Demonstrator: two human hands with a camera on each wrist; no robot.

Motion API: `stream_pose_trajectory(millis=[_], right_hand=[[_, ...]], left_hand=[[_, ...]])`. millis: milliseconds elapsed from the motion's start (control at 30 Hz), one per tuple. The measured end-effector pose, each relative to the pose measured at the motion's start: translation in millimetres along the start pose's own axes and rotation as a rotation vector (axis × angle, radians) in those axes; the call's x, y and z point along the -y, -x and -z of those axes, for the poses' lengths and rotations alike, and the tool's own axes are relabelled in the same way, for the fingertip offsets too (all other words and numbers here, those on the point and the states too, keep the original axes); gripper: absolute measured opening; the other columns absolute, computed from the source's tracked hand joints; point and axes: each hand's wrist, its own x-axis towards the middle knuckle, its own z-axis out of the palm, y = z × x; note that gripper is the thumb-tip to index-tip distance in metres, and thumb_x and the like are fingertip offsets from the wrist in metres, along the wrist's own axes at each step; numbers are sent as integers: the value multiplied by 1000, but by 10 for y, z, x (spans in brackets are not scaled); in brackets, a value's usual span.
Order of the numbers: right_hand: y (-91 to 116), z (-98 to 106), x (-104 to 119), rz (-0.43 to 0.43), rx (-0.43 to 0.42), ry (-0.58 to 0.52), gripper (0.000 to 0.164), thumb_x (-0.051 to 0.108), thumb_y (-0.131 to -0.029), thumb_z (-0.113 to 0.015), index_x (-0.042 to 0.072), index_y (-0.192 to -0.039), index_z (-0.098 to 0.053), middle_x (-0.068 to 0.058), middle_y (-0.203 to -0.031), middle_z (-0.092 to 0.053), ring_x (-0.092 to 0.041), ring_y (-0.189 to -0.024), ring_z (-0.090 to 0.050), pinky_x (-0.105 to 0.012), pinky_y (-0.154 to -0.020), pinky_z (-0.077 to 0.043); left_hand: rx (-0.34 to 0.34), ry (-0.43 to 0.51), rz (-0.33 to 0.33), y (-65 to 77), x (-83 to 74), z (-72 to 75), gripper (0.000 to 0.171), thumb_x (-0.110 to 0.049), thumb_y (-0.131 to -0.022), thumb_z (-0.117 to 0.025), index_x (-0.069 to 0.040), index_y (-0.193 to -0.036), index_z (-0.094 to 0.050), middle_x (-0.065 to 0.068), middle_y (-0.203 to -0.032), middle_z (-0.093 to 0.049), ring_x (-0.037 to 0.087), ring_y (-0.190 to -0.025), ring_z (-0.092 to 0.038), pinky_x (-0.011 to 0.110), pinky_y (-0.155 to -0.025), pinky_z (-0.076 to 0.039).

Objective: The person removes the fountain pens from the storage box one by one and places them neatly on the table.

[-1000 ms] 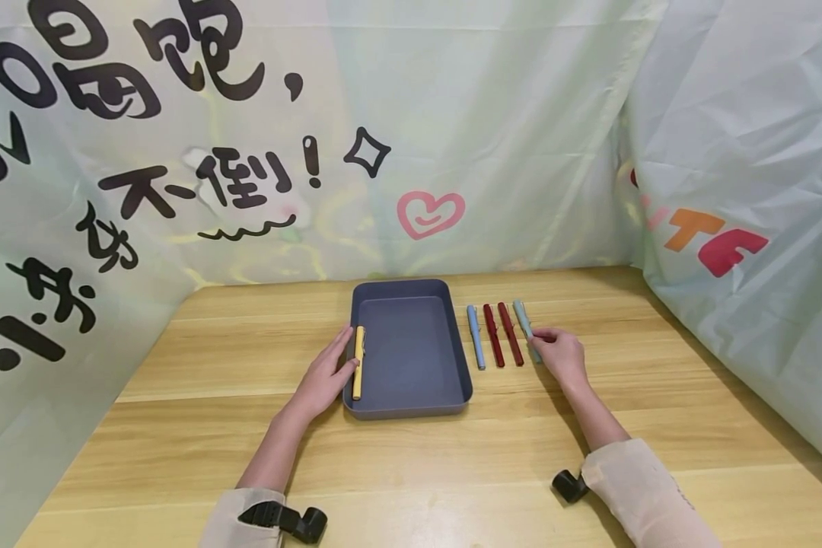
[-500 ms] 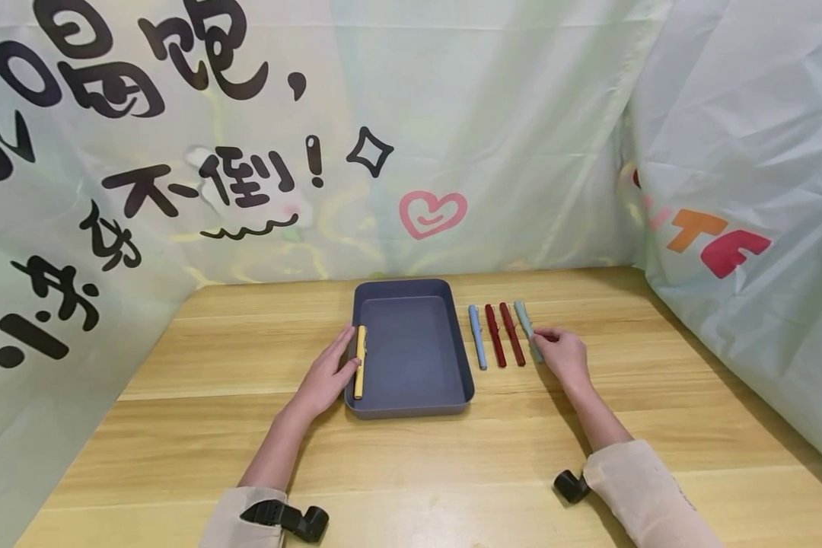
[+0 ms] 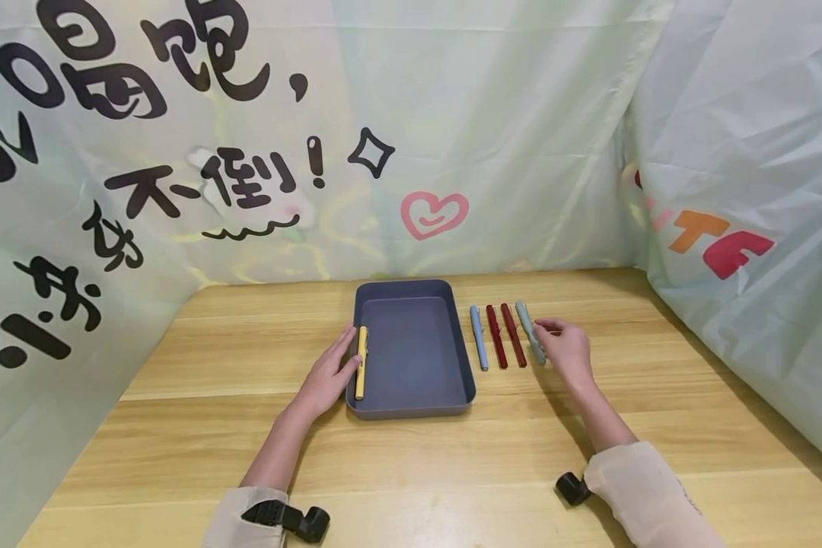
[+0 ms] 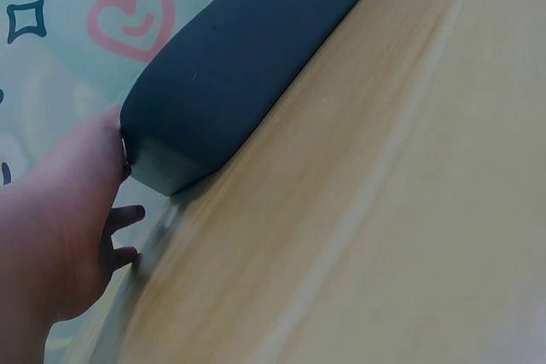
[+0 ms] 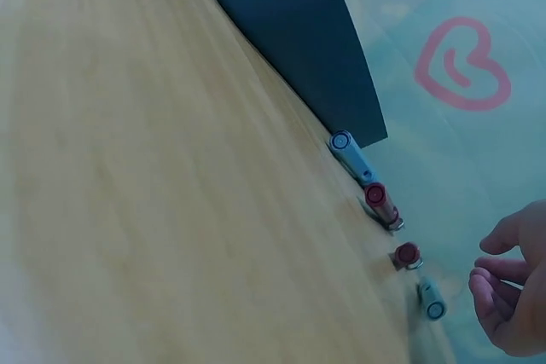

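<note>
My left hand (image 3: 323, 379) lies along the left wall of a dark grey-blue tray (image 3: 414, 358), fingers extended outside it and thumb at the rim. A yellow pen (image 3: 360, 373) lies inside the tray against that wall, near the thumb. To the right of the tray, a blue pen (image 3: 479, 339), a dark red pen (image 3: 496, 339), a second dark red pen (image 3: 513, 336) and a pale green pen (image 3: 529, 329) lie in a row. Just right of the pale green pen is my right hand (image 3: 567, 352); the right wrist view shows its fingers loosely bent and apart from the pens.
The pens and tray stand on a wooden table (image 3: 411, 479). A printed cloth (image 3: 520, 137) hangs behind the table's back edge, and another cloth (image 3: 747, 183) hangs along the right side. Each sleeve carries a small black wrist device (image 3: 572, 489).
My right hand has come off the pale green pen and shifted slightly up and right. The left hand keeps its place at the tray; the pens have not visibly moved.
</note>
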Motion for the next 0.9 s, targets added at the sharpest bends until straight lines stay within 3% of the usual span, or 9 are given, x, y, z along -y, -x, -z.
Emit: stream_pose_trajectory(millis=[200, 400, 667, 900], right_hand=[[38, -28, 151, 22, 36, -6, 30, 16, -90, -57, -4, -112, -63, -22, -100, -63, -29, -78, -60, -22, -50, -47], [85, -105, 325, 88, 77, -2, 28, 14, -89, -58, -5, -110, -63, -21, -104, -63, -29, -87, -59, -24, -59, -48], [168, -297, 530, 174, 106, 9, 25, 12, -88, -60, -3, -107, -66, -18, -97, -65, -29, -88, -61, -39, -74, -49], [255, -477, 726, 236, 147, 0, 25, 12, -86, -62, -2, -107, -67, -14, -94, -66, -27, -86, -62, -40, -75, -49]], left_hand=[[-6, -10, 10, 1, -7, -4, 55, -31, -99, -39, -13, -147, -22, 5, -151, -17, 29, -135, -17, 51, -106, -16], [-10, -18, -2, -2, 3, -13, 55, -31, -99, -40, -12, -147, -21, 6, -151, -17, 28, -135, -17, 51, -105, -17], [-12, -5, 23, -12, 27, -22, 57, -33, -98, -41, -13, -148, -21, 6, -151, -18, 26, -135, -16, 48, -107, -16], [-17, -11, 27, -11, 13, -21, 56, -34, -98, -40, -14, -148, -21, 5, -151, -18, 26, -135, -17, 48, -106, -16]])
